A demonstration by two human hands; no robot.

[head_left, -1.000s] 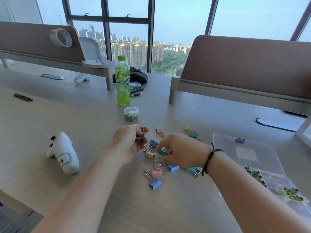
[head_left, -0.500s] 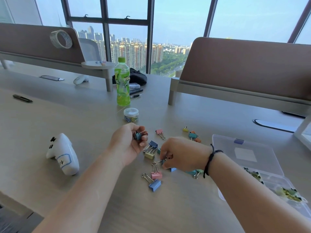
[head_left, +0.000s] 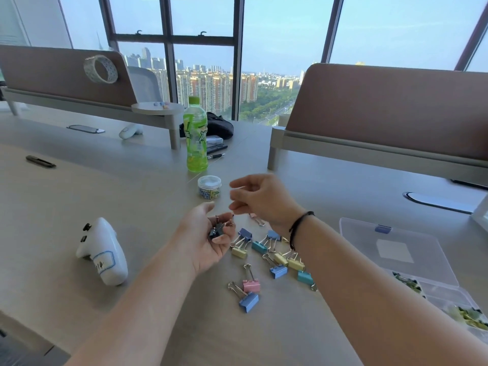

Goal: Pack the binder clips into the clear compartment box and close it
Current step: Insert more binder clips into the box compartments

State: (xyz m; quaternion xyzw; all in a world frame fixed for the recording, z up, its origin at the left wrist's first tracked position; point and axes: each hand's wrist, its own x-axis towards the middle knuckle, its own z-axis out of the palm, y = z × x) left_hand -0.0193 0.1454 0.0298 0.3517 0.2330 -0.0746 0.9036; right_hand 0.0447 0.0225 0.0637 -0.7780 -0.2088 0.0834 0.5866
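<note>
Several coloured binder clips point(head_left: 274, 260) lie scattered on the table's middle; a pink one point(head_left: 251, 284) and a blue one point(head_left: 248, 301) sit nearest me. My left hand point(head_left: 208, 239) is palm up, its fingers curled round a few dark binder clips point(head_left: 219, 229). My right hand point(head_left: 260, 198) hovers above and just right of it, fingers loosely bent, with nothing visible in it. The clear compartment box point(head_left: 443, 294) stands at the right with its lid point(head_left: 396, 249) lying open; green and dark clips fill some compartments.
A white controller point(head_left: 104, 253) lies left of my left arm. A small round tub of paper clips point(head_left: 209, 187) and a green bottle point(head_left: 196, 136) stand behind my hands. Brown desk dividers point(head_left: 383, 109) rise at the back.
My right hand has lifted off the clip pile and moved up over the left hand. My left hand has turned palm up, still holding clips.
</note>
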